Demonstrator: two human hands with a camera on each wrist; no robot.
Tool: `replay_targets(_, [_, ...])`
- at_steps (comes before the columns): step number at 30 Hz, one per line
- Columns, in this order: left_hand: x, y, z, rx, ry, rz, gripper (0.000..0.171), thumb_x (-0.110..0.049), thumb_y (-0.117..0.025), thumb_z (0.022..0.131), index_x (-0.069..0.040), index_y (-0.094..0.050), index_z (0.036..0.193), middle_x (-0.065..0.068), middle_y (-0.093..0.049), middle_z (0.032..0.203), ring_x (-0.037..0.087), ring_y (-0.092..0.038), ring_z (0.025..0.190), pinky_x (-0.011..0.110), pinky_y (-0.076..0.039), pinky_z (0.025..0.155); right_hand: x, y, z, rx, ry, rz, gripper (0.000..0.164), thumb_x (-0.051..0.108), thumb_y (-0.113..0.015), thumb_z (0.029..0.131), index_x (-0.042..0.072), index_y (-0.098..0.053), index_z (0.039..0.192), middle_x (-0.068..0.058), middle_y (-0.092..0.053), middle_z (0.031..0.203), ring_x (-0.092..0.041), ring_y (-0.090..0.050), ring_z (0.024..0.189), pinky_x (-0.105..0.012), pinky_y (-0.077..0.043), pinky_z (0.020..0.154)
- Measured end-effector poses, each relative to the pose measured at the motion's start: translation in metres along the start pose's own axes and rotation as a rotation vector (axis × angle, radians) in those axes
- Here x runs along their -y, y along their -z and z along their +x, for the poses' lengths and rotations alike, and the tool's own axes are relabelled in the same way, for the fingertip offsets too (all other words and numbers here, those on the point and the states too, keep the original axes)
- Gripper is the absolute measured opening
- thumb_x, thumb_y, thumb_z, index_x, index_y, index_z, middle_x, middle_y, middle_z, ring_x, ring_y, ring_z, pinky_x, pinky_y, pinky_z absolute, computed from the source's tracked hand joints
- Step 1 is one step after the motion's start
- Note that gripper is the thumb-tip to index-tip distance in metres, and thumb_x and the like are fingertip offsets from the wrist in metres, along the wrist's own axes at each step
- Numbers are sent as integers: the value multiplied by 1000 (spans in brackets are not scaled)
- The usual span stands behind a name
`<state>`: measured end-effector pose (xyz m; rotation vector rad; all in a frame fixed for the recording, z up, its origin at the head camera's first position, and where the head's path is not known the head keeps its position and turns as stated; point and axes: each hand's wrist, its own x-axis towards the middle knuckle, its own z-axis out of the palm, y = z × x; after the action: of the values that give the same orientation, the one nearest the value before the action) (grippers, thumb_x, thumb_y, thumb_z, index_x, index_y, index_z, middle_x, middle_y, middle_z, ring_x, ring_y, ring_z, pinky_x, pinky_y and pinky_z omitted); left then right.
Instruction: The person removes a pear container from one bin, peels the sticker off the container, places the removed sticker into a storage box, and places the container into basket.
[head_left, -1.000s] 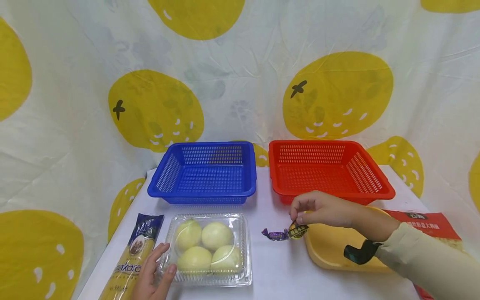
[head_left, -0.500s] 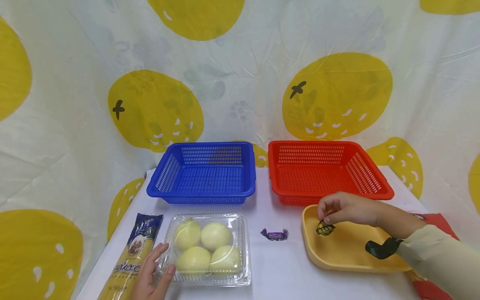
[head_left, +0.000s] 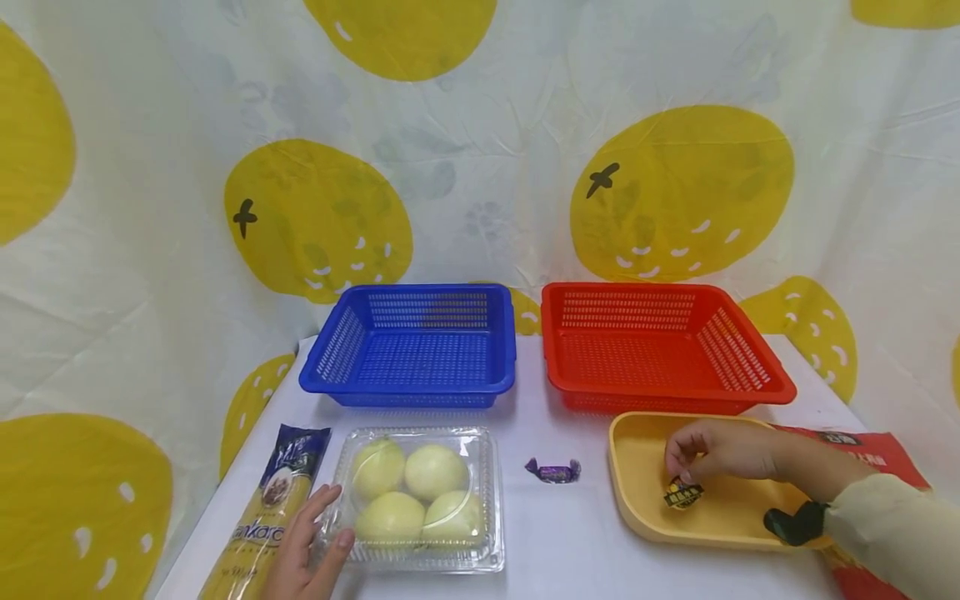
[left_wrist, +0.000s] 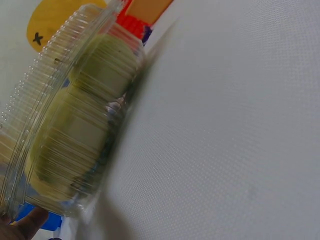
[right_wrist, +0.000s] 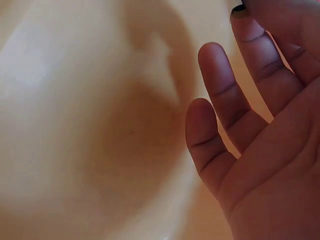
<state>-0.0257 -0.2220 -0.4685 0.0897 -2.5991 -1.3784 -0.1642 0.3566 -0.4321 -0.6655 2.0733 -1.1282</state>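
Observation:
My right hand (head_left: 723, 452) pinches a small candy in a black and gold wrapper (head_left: 683, 495) between thumb and fingertips. It hangs over the inside of a yellow tray (head_left: 738, 517). In the right wrist view the other fingers (right_wrist: 215, 70) spread over the tray's floor, and the candy is nearly all hidden. My left hand (head_left: 310, 550) rests with relaxed fingers against the left side of a clear plastic box (head_left: 491, 500) of pale yellow-green round fruit (head_left: 390, 518). A candy in a purple wrapper (head_left: 553, 472) lies on the table between box and tray.
A blue basket (head_left: 408, 387) and a red basket (head_left: 667, 392) stand side by side at the back. A bag of spaghetti (head_left: 258, 525) lies at the left. Partly under the tray and right arm is a red packet (head_left: 877, 450). A patterned cloth hangs behind.
My right hand has carried the black and gold candy rightward from beside the purple one, then down into the tray. The left hand and the fruit box have stayed put.

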Motion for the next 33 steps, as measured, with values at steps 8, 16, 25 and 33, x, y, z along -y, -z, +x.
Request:
replay_targets(8, [-1,2,1,29,19,6,54,-35,-67,107,-10,-51,152,23,-42,161,49,-35,150,78,-35,111,-18,1,-1,1,10,5,11,2,-68,100,3,-73,110,-13,-73,103,-16,-64,90,-24,-54,80])
replay_targets(16, [2,2,1,19,-3,6,52,-33,-67,107,-9,-52,151,21,-44,160,46,-37,148,77,-37,110,-16,1,0,3,-2,-18,14,-2,-67,100,2,-73,112,-13,-73,103,-17,-63,90,-23,-53,80])
replay_targets(25, [-1,4,1,52,47,16,56,-39,-66,107,-12,-51,153,21,-40,163,47,-34,151,78,-36,111,-8,-1,-1,-26,-13,-172,15,4,-71,100,14,-77,110,-2,-75,103,-19,-65,92,-23,-55,83])
replay_targets(33, [-5,11,3,58,45,49,57,-40,-69,105,-15,-53,155,20,-44,162,52,-47,141,77,-44,104,-6,3,-6,-50,-21,-262,19,9,-72,101,16,-79,117,4,-75,110,-13,-66,97,-21,-55,87])
